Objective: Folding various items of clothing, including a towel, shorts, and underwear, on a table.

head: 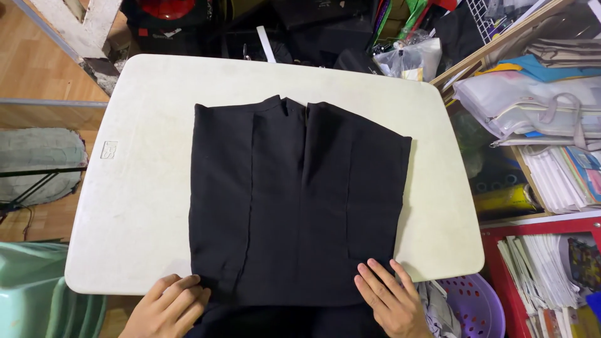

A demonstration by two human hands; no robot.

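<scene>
A black garment [294, 200] lies flat on a white plastic table [138, 188], its two sides folded in toward the middle. Its lower edge hangs over the table's near edge. My left hand [168, 307] rests on the garment's lower left corner, fingers curled over the cloth at the table edge. My right hand [391, 297] lies flat on the lower right corner with fingers spread. Whether either hand actually grips the cloth cannot be told.
A purple perforated basket [479, 303] sits below the table on the right. Shelves with stacked papers and plastic bags [538, 106] stand at the right. A green plastic chair [37, 294] is at lower left. Dark bags [300, 25] crowd the far side.
</scene>
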